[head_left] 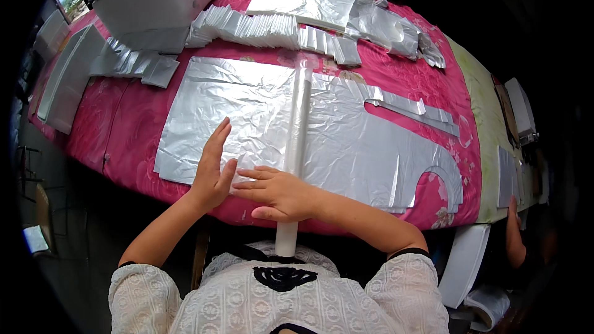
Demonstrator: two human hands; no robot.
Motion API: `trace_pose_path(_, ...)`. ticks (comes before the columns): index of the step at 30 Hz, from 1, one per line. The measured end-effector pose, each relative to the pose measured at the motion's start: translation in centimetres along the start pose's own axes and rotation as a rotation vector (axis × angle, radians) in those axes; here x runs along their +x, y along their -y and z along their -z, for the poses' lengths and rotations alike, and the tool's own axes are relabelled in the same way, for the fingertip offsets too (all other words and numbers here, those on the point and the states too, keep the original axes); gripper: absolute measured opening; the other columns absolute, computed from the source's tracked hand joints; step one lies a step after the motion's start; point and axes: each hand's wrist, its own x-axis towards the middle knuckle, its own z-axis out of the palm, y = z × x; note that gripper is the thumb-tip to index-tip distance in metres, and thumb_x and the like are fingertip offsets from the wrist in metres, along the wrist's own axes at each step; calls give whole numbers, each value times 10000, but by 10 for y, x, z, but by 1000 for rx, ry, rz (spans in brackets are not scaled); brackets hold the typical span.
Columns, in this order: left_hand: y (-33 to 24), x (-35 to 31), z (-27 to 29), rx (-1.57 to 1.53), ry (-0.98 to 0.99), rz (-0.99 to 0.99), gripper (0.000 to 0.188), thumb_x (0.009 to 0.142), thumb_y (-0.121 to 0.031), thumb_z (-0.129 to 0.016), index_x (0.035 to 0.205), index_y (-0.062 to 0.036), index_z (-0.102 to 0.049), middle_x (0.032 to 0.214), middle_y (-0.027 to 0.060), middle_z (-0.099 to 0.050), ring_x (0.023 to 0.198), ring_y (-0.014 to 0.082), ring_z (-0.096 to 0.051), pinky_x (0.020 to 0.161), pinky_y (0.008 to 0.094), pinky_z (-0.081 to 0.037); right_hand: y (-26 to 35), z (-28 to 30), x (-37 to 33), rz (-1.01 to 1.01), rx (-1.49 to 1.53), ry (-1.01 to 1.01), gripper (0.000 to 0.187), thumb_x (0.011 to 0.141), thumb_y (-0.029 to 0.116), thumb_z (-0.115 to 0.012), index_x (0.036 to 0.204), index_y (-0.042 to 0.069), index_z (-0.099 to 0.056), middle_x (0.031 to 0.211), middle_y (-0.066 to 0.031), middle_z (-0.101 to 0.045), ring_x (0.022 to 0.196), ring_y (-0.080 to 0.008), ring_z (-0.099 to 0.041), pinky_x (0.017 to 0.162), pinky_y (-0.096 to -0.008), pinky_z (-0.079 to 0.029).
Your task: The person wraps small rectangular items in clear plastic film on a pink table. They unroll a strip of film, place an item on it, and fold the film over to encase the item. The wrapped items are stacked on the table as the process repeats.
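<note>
Your left hand [213,170] and right hand [279,193], fingers open flat, press the large silver foil sheet [247,111] beside the long white tube [297,130] on the pink-covered counter [124,124], stacked silver sheets [260,28] beyond.

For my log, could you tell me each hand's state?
Left hand: open, flat on the silver sheet.
Right hand: open, resting over the white tube.
</note>
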Motion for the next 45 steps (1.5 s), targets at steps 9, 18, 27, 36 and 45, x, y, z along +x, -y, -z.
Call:
trace_pose_path(9, 11, -113, 90, -212, -190, 443, 446, 945, -259, -373, 1290, 18, -418, 1354, 147, -412, 1147, 240, -488, 977, 342, -361, -41, 17, 73, 52, -293, -116, 394, 853, 297, -552, 1157, 46, -556, 1206, -113, -556, 1205, -288, -448, 1009, -418, -345)
trace_pose_path(18, -2, -122, 66, -1, -119, 727, 562, 766, -192, -698, 1183, 17, -385, 1057, 158, -481, 945, 234, -536, 817, 333, -448, -49, -47, 188, -55, -418, -40, 407, 864, 320, -509, 1178, 66, -559, 1284, -100, -503, 1282, -276, -358, 1090, -459, -186)
trace_pose_path(27, -2, -124, 60, -819, -95, 878, 584, 745, -133, -713, 1218, -1, -397, 1059, 92, -560, 935, 182, -598, 816, 309, -489, -33, -79, 187, -556, 354, -889, 864, 767, 180, -582, 1402, -62, -48, 1404, -284, -211, 1336, -352, -208, 1085, -434, -199)
trace_pose_path(36, -47, -44, 31, -1118, 207, 908, 646, 733, -414, -727, 1164, -5, -473, 964, 109, -597, 779, 163, -618, 692, 302, -525, 4, 40, 111, -532, 1129, -888, 592, 750, 251, -706, 1154, -38, -383, 890, -126, -548, 777, -162, -575, 706, -326, -510)
trace_pose_path(45, -62, -24, -5, -1044, 425, 795, 530, 701, -257, -755, 1070, 11, -485, 798, 50, -543, 673, 130, -568, 615, 285, -498, 3, 50, 60, -377, 1273, -960, 580, 744, 208, -705, 1161, -16, -371, 876, -88, -515, 783, -153, -572, 685, -299, -516)
